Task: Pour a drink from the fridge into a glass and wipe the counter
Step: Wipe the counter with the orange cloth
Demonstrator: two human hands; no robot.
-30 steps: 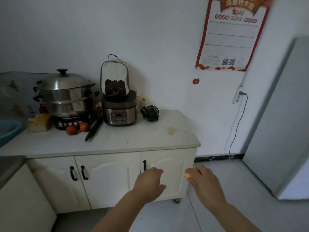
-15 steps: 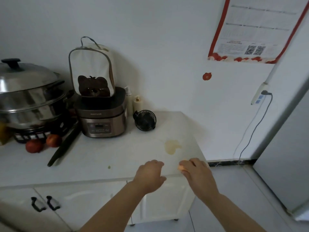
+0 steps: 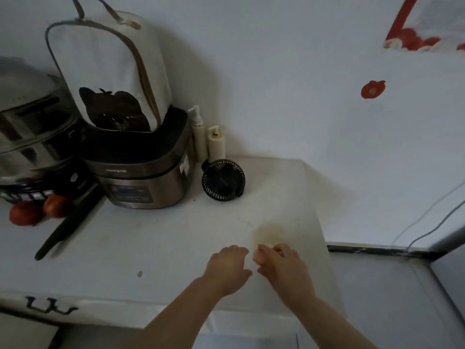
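White cupboard fronts sat below the counter's [image 3: 151, 248] front edge, with two dark handles [image 3: 47, 304] at the left. Both forearms reached in over the front edge toward the front right corner. The left hand [image 3: 226, 268] hovered knuckles up, its fingers loosely curled, with nothing seen in it. The right hand [image 3: 284, 270] was just beside it, apart by a narrow gap, fingers bent inward. A small pale-orange bit showed at its fingertips, too blurred to tell whether it was a held thing or the thumb.

Just past those fingertips, near the right edge, lay a yellowish stain [image 3: 270, 233]. A green speck [image 3: 139, 274] lay left of the hands.

Further back and left, a long dark vegetable [image 3: 68, 222] lay slantwise, with two red fruits [image 3: 25, 212] beside it. Toward the back edge stood a small black fan [image 3: 223, 179], a rice cooker [image 3: 141, 177] carrying a white bag [image 3: 108, 79], and two pump bottles [image 3: 216, 144] against the wall. A steel steamer pot [image 3: 30, 127] stood at the far left. On the wall were a red sticker [image 3: 373, 89] and a poster's red corner [image 3: 427, 28].
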